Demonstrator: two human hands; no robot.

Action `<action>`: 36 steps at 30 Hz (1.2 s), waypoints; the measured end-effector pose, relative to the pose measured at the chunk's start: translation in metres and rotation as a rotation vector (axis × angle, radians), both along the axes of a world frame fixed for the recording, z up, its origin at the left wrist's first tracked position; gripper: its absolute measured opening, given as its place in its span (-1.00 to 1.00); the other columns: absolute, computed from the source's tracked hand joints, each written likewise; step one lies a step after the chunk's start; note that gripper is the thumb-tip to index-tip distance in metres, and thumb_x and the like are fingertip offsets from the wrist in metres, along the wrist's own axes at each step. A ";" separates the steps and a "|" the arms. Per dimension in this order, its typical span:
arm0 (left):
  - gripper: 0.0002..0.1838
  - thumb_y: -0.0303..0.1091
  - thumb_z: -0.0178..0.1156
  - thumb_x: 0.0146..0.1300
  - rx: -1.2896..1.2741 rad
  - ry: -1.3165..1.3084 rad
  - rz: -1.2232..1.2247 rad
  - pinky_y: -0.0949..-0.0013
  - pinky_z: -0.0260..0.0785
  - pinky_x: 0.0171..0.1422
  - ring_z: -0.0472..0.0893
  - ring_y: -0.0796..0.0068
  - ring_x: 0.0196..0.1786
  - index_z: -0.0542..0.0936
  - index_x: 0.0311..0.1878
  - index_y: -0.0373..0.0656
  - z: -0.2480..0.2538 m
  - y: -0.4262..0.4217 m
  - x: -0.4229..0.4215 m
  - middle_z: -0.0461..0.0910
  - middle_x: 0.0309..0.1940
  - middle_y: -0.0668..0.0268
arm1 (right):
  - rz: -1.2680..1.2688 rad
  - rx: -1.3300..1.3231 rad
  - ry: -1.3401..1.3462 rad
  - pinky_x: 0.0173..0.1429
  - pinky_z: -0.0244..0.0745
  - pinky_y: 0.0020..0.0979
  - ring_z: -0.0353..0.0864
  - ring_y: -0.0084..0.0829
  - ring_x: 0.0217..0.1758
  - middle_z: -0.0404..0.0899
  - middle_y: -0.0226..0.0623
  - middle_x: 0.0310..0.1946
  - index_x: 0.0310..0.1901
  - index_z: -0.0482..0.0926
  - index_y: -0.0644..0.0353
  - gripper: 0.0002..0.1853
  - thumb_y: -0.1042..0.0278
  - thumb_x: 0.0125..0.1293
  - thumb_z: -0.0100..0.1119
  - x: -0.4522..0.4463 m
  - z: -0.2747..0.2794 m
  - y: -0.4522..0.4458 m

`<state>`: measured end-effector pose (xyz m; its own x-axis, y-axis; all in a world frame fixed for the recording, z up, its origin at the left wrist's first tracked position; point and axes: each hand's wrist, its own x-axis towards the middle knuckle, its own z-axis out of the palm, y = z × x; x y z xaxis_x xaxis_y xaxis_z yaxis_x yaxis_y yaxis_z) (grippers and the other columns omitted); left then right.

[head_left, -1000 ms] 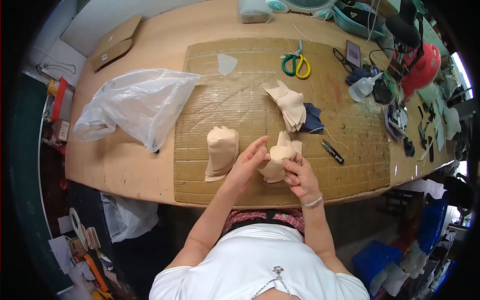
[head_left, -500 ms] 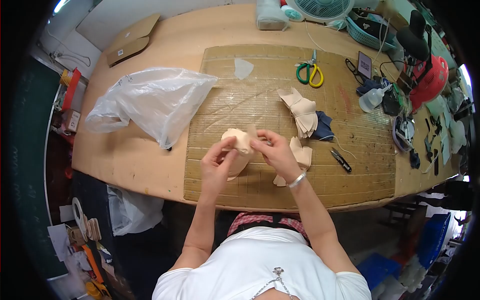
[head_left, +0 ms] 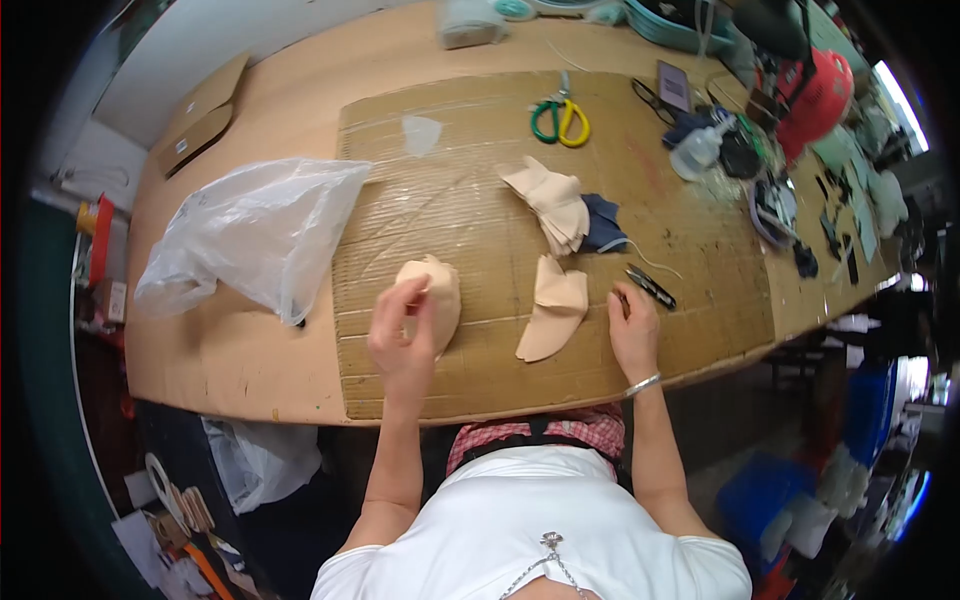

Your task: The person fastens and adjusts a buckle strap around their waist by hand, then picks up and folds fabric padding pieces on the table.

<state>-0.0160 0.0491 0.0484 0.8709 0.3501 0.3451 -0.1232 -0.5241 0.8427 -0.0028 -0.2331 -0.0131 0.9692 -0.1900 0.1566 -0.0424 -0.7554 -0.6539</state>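
Note:
My left hand (head_left: pixel 402 335) is over the left stack of beige pieces (head_left: pixel 441 300), its fingers curled at the stack's upper part; what they pinch is too small to tell. My right hand (head_left: pixel 634 325) rests near the mat's front edge, fingers curled together, close to the black thread snips (head_left: pixel 652 287); whether it holds anything is hidden. Between my hands a smaller beige stack (head_left: pixel 555 310) lies on the cardboard mat (head_left: pixel 480 385). Behind it is a tied beige bundle (head_left: pixel 553 205), touching a dark blue piece (head_left: pixel 603 224) with a pale cord.
A clear plastic bag (head_left: pixel 260 230) lies left of the mat. Scissors with green and yellow handles (head_left: pixel 561 121) and a pale scrap (head_left: pixel 421 135) are at the back. A squeeze bottle (head_left: pixel 698 153), phone (head_left: pixel 673 86) and red lamp (head_left: pixel 818 100) stand or lie at the right.
My right hand has left the beige pieces and moved right, near the snips. My left hand has stayed by the left stack. The smaller stack lies uncovered between them. The camera view has shifted.

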 end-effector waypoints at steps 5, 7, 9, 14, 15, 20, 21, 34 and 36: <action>-0.83 -0.51 0.19 0.19 -0.257 0.462 -0.882 0.44 0.42 -0.16 0.56 0.43 -0.25 0.59 -0.14 -0.26 0.005 -0.060 -0.030 0.56 -0.29 0.21 | 0.167 0.181 0.092 -0.29 0.46 -0.36 0.58 -0.26 -0.40 0.58 -0.21 -0.44 -0.34 0.55 0.30 -0.89 0.42 0.20 0.13 -0.050 0.043 -0.033; -0.80 -0.38 0.18 0.23 -0.118 0.579 -1.175 0.34 0.42 -0.12 0.57 0.28 -0.21 0.59 -0.13 -0.24 -0.008 -0.071 -0.044 0.56 -0.27 0.15 | 0.229 0.471 0.772 -0.47 0.47 -0.44 0.58 -0.43 -0.56 0.58 -0.27 -0.55 -0.38 0.56 0.30 -0.86 0.40 0.21 0.09 -0.093 0.034 -0.069; -0.75 -0.25 0.15 0.25 0.018 0.580 -1.394 0.23 0.41 -0.04 0.56 0.12 -0.14 0.59 -0.11 -0.21 -0.034 -0.085 -0.049 0.57 -0.23 0.09 | 0.196 0.450 1.155 -0.54 0.52 -0.46 0.60 -0.51 -0.58 0.60 -0.31 -0.57 -0.36 0.60 0.27 -0.84 0.38 0.20 0.06 -0.139 -0.006 -0.108; -0.67 -0.14 0.12 0.25 0.271 0.633 -1.589 0.19 0.39 0.02 0.54 0.05 -0.09 0.60 -0.09 -0.19 -0.044 -0.109 -0.051 0.57 -0.19 0.06 | -0.215 0.452 1.615 -0.40 0.59 -0.22 0.65 -0.30 -0.51 0.63 -0.22 -0.51 -0.40 0.64 0.28 -0.65 0.19 0.31 -0.01 -0.298 -0.126 -0.132; -0.66 -0.13 0.12 0.25 0.250 0.652 -1.637 0.19 0.39 0.03 0.53 0.05 -0.08 0.60 -0.09 -0.19 -0.043 -0.113 -0.058 0.57 -0.19 0.06 | -0.376 0.563 1.583 -0.40 0.57 -0.25 0.64 -0.34 -0.45 0.63 -0.26 -0.44 -0.35 0.64 0.26 -0.71 0.23 0.30 0.01 -0.343 -0.141 -0.137; -0.67 -0.16 0.16 0.23 0.236 0.617 -1.654 0.19 0.38 0.04 0.53 0.04 -0.07 0.60 -0.06 -0.20 -0.033 -0.093 -0.059 0.57 -0.18 0.05 | -0.304 0.240 1.055 -0.31 0.50 -0.38 0.62 -0.42 -0.40 0.64 -0.23 -0.40 -0.33 0.65 0.18 -0.82 0.31 0.23 0.07 -0.353 -0.173 -0.120; -0.68 -0.19 0.17 0.23 0.185 0.663 -1.551 0.23 0.39 0.03 0.54 0.09 -0.08 0.59 -0.05 -0.20 -0.026 -0.084 -0.061 0.57 -0.18 0.06 | -0.433 0.260 0.897 -0.27 0.50 -0.38 0.62 -0.36 -0.40 0.64 -0.24 -0.39 -0.33 0.64 0.15 -0.80 0.24 0.21 0.09 -0.336 -0.163 -0.116; -0.46 -0.16 0.23 0.10 -0.236 1.646 -0.963 0.31 0.34 0.12 0.54 0.22 0.02 0.50 0.09 -0.32 -0.065 0.080 -0.273 0.57 -0.02 0.04 | 0.641 0.458 0.799 -0.20 0.44 -0.44 0.55 -0.41 -0.33 0.57 -0.22 -0.40 -0.32 0.58 0.30 -0.86 0.40 0.17 0.19 -0.127 0.019 -0.002; -0.45 -0.23 0.30 0.05 -0.629 1.672 -0.592 0.36 0.32 0.12 0.51 0.24 0.07 0.50 0.10 -0.32 -0.039 0.056 -0.280 0.56 0.02 0.06 | 0.701 0.403 0.790 -0.26 0.41 -0.51 0.52 -0.49 -0.38 0.56 -0.26 -0.41 -0.30 0.58 0.32 -0.87 0.42 0.18 0.18 -0.128 0.011 -0.002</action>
<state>-0.2956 0.1048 0.0093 0.1687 -0.3611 -0.9171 0.8945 -0.3348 0.2964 -0.1306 -0.2348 -0.0019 0.6821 0.5364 -0.4970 -0.2015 -0.5155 -0.8329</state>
